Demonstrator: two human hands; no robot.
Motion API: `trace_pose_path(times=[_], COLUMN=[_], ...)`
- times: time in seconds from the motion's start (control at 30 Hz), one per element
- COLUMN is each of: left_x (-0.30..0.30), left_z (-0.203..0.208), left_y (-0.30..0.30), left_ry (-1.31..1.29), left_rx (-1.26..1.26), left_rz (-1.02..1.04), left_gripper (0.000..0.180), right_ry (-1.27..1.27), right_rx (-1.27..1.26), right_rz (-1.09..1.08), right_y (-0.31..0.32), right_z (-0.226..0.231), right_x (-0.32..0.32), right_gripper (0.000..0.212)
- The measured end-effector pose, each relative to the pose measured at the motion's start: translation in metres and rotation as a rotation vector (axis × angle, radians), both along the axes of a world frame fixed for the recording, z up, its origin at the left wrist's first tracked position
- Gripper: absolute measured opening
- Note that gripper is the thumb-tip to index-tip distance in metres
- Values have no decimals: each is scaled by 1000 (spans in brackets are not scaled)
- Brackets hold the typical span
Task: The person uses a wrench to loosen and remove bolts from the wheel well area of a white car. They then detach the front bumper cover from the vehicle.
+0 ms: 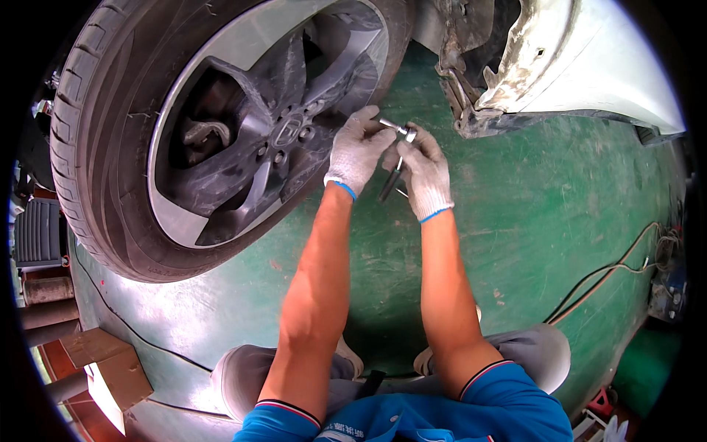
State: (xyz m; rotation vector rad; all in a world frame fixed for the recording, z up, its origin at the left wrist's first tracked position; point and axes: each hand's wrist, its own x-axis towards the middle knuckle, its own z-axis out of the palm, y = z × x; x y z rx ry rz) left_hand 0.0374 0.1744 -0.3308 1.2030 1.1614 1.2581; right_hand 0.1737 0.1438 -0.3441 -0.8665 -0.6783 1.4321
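Note:
Both my hands wear white knit gloves with blue cuffs and meet in front of the car wheel. A ratchet wrench [401, 163] is between them, its dark handle slanting down below my right hand [428, 171]. The fingers of that hand are closed round the wrench near its head. My left hand [356, 151] pinches the tip of a short shiny extension or socket [392, 126] joined to the ratchet head. A thin metal rod end [401, 193] shows beside the right palm; what it belongs to is hidden.
The wheel [283, 132], with dark spokes and a tyre, fills the upper left. A white car body panel [582, 66] with a worn edge hangs at upper right. Cables [604, 276] lie on the green floor [508, 221] at right. An open cardboard box [110, 368] stands lower left.

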Motion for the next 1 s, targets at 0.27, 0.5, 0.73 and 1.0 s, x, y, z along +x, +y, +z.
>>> trace_pose_path(times=[0.27,0.5,0.73,1.0], left_x=[9,17,23,27], left_z=[9,16,12,3], left_y=[11,83,117,105], left_ry=[643,1002,882,861], left_rx=[-210,201,187,204], left_rz=[-384,-321,-410,-289], left_gripper=[51,38,42,37], right_ry=[364,498,568,468], right_rx=[-74,-167,-178,-199], right_rz=[-225,-344,-424,-417], right_y=[65,93,118,119], right_z=[-28,-25,-31,-28], right_x=[10,12,11,13], right_gripper=[17,19,16,22])
